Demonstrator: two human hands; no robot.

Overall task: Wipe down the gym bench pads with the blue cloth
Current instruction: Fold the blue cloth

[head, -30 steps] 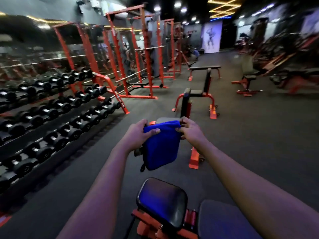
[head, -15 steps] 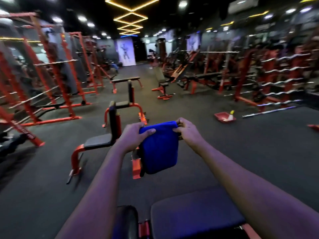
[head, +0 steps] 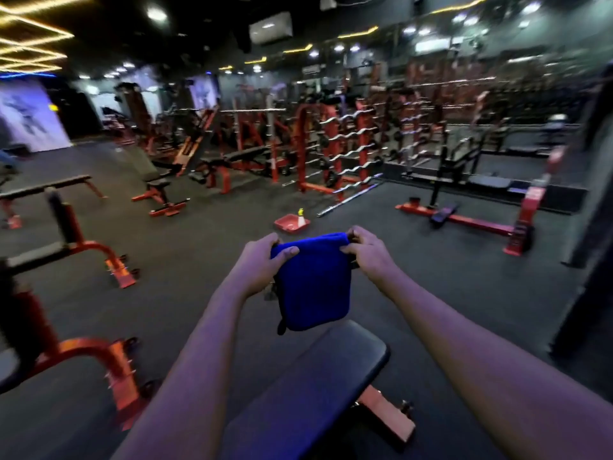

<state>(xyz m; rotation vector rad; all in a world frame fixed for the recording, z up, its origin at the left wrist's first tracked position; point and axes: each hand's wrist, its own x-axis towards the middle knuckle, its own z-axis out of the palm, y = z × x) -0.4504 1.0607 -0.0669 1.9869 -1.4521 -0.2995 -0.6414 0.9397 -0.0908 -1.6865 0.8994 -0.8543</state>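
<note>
As left hand point(head: 262, 265) and right hand point(head: 368, 257) pinch blue cloth point(head: 313, 287) top corners, I'd lay it flat on bench pad point(head: 318, 376) first.

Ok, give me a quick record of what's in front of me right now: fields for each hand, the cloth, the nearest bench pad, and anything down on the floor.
place: gym
left hand: pinches the top left corner of the blue cloth
right hand: pinches the cloth's top right corner
cloth: folded, hanging down between the two hands
bench pad: black, just below the cloth; whether they touch cannot be told
floor: red tray beyond the hands, with a spray bottle standing at it
</note>
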